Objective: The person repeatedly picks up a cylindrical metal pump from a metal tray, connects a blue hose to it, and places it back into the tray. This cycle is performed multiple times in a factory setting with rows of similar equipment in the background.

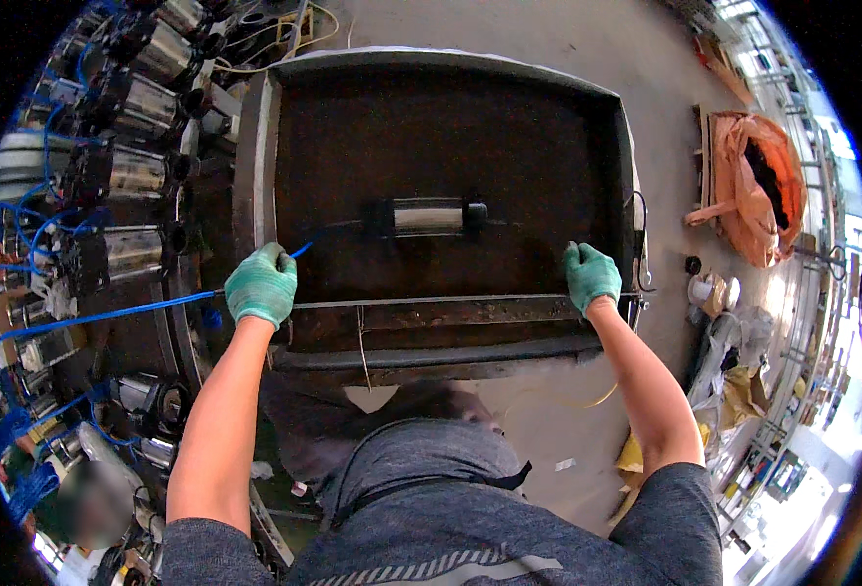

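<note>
Head view: we record a rectangular dark-walled tank (263, 166), taken as our landmark for all positions below. Our item of interest, a metal cylinder (428, 217) with a pale, shiny barrel and black end caps, lies crosswise near the middle of the tank, well apart from both hands. Its depth in the dark interior we cannot tell.

Left hand (263, 285), green-gloved, is at the near left corner of the tank. Fingers curled around a blue hose (108, 317), which enters from the left of the tank and shows again past the thumb, pointing toward the cylinder.

Right hand (592, 275), also green-gloved, is at the near right corner of the tank. Fingers bent, thumb close to them, narrow; we cannot tell whether anything is held.

Between the hands we note a narrow bar (450, 301) along the tank's near side, with a thin pale cord (361, 347) hanging from that side.

Left of the tank: a row of similar capped cylinders (136, 254) among blue tubing. Right of the tank, well apart: an orange sack (734, 195), its mouth gaping.
</note>
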`<action>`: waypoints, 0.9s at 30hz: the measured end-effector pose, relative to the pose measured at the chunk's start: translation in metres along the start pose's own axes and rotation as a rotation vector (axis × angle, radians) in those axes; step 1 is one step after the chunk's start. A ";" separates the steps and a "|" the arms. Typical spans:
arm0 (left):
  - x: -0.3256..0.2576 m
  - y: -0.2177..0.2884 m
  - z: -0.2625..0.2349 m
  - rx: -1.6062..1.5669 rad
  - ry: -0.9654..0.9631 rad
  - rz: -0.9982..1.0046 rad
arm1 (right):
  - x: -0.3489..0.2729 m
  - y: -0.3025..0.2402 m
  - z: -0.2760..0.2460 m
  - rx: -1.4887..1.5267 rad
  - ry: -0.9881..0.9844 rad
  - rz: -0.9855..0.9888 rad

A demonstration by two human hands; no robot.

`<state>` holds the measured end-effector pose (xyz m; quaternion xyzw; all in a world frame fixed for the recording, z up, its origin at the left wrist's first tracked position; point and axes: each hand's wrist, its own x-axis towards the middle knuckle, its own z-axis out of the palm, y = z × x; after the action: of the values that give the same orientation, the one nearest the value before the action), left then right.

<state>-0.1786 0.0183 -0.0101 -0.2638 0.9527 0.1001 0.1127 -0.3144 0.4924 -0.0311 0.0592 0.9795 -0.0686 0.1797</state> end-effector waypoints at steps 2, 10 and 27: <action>0.000 -0.003 0.001 -0.001 0.010 0.010 | 0.000 0.001 0.002 0.007 0.040 -0.025; 0.001 -0.006 -0.004 -0.071 -0.053 0.000 | 0.011 -0.015 0.010 -0.037 -0.071 -0.211; 0.003 -0.017 0.002 -0.112 -0.036 0.010 | 0.033 -0.191 0.040 -0.278 -0.328 -0.148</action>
<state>-0.1724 0.0029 -0.0148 -0.2629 0.9448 0.1587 0.1142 -0.3584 0.3017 -0.0586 -0.0501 0.9388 0.0453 0.3377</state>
